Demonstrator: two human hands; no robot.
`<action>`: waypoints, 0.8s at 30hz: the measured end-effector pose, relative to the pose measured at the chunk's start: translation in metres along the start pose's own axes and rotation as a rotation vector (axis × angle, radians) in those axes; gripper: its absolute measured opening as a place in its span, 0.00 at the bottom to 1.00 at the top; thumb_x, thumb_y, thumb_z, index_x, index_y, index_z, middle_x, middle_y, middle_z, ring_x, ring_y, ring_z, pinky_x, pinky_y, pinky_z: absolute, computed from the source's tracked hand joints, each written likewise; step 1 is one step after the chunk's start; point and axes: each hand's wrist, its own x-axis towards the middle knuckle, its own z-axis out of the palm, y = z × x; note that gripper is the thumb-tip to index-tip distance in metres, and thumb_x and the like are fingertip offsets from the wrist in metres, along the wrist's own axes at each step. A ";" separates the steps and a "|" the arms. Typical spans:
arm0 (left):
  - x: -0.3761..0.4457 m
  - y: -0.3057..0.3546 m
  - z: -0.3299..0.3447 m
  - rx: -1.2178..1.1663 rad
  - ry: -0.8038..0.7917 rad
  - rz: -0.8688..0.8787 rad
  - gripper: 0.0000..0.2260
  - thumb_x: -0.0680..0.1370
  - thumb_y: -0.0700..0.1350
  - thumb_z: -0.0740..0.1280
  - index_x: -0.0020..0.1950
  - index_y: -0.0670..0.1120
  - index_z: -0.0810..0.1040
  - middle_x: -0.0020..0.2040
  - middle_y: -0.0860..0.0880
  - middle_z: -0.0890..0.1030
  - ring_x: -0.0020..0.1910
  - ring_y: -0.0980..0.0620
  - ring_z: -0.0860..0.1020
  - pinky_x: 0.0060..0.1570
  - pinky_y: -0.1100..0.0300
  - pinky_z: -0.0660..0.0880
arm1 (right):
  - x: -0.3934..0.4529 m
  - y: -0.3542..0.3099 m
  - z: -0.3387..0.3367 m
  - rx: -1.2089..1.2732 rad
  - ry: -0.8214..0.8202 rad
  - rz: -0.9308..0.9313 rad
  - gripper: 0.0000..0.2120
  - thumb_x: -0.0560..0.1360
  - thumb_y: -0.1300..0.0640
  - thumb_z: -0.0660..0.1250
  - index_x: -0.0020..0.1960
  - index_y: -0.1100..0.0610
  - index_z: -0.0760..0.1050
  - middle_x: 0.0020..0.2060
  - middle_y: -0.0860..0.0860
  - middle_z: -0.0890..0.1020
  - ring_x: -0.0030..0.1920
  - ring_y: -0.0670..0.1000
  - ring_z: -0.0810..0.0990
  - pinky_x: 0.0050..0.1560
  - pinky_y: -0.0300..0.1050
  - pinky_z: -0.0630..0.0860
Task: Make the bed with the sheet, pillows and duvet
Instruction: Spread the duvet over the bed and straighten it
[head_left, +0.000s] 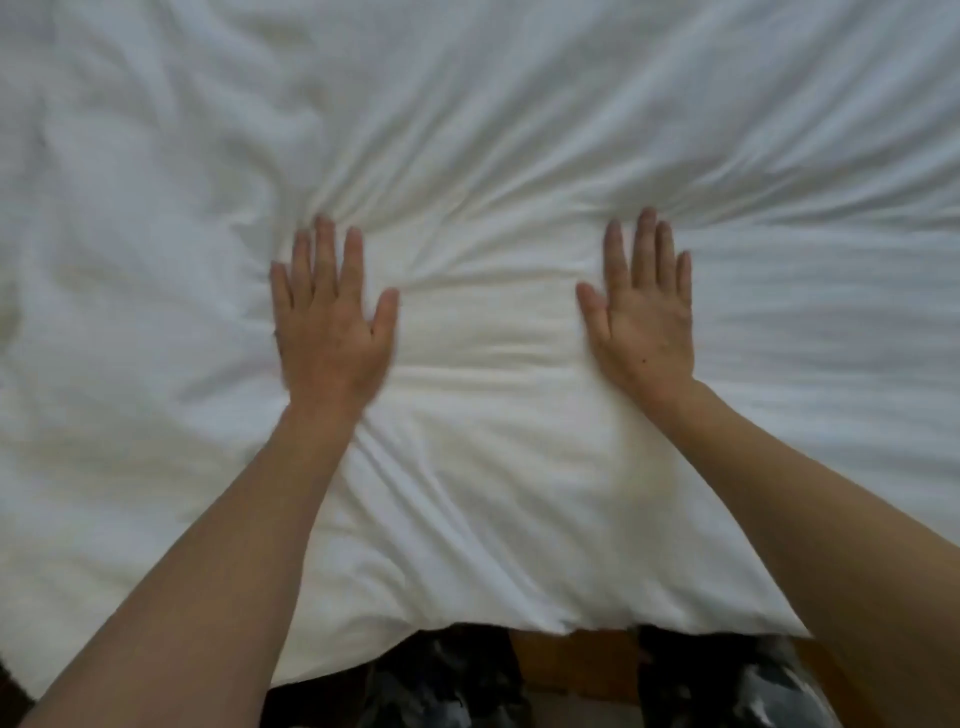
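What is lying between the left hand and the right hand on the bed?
Only wrinkled white duvet lies between the left hand and the right hand; the head view shows nothing else there.

Rumpled white duvet (493, 156) lies unobstructed beyond and beside both palms.

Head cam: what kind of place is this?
Most likely a bedroom, at the edge of a bed. White rumpled bedding, probably the duvet, fills the view; the left hand and right hand press flat on it. Its near edge hangs over what looks like a wood floor.
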 end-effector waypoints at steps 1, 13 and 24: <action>-0.007 -0.038 -0.004 0.005 0.002 -0.030 0.27 0.82 0.55 0.54 0.78 0.45 0.58 0.78 0.42 0.57 0.77 0.42 0.55 0.75 0.48 0.46 | 0.000 -0.040 0.010 0.009 -0.002 -0.016 0.33 0.79 0.40 0.41 0.79 0.55 0.45 0.78 0.60 0.46 0.78 0.59 0.44 0.75 0.53 0.40; -0.113 -0.263 -0.060 -0.138 -0.126 -0.626 0.35 0.78 0.61 0.60 0.75 0.38 0.61 0.74 0.35 0.64 0.71 0.37 0.64 0.70 0.43 0.61 | -0.079 -0.374 0.085 0.072 -0.206 -0.450 0.32 0.80 0.41 0.47 0.79 0.57 0.48 0.77 0.60 0.47 0.78 0.58 0.44 0.75 0.51 0.36; -0.154 -0.177 -0.140 -0.547 -0.375 -0.783 0.15 0.76 0.51 0.69 0.48 0.46 0.66 0.49 0.40 0.81 0.49 0.39 0.79 0.39 0.56 0.66 | -0.203 -0.371 0.021 0.387 -0.562 -0.119 0.35 0.80 0.39 0.51 0.79 0.55 0.43 0.78 0.54 0.50 0.77 0.52 0.50 0.76 0.49 0.49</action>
